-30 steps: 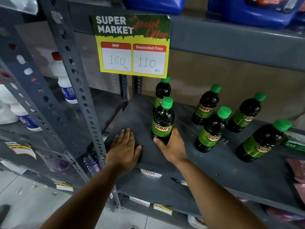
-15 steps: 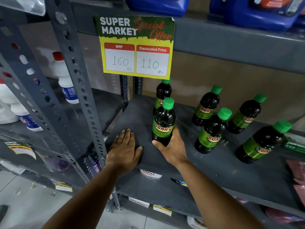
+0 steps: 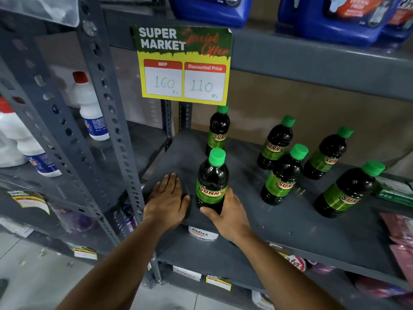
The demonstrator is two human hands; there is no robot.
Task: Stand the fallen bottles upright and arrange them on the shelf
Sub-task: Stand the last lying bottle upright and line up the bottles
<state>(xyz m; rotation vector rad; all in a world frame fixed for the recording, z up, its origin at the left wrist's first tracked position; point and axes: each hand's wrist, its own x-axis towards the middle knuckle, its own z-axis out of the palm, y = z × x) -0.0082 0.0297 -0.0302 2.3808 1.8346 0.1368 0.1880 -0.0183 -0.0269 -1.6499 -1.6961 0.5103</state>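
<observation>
Several dark bottles with green caps and green "SUNNY" labels stand on the grey shelf [image 3: 279,222]. My right hand [image 3: 228,217] is wrapped around the base of the front bottle [image 3: 212,180], which stands upright near the shelf's front left. A second bottle [image 3: 218,128] stands right behind it. My left hand [image 3: 166,198] lies flat, palm down, on the shelf just left of the held bottle. To the right are more bottles: one at the back [image 3: 276,143], one in the middle [image 3: 282,175], one further right [image 3: 326,153] and one nearest the right edge [image 3: 348,190].
A yellow and green price sign [image 3: 184,63] hangs from the shelf above. Blue jugs [image 3: 335,16] sit on that upper shelf. White bottles with red caps [image 3: 89,108] stand on the neighbouring rack behind a perforated steel post [image 3: 107,108]. A green packet [image 3: 395,191] and pink packets [image 3: 402,240] lie at right.
The front bottle and both hands have stayed almost where they were; only my view has shifted slightly.
</observation>
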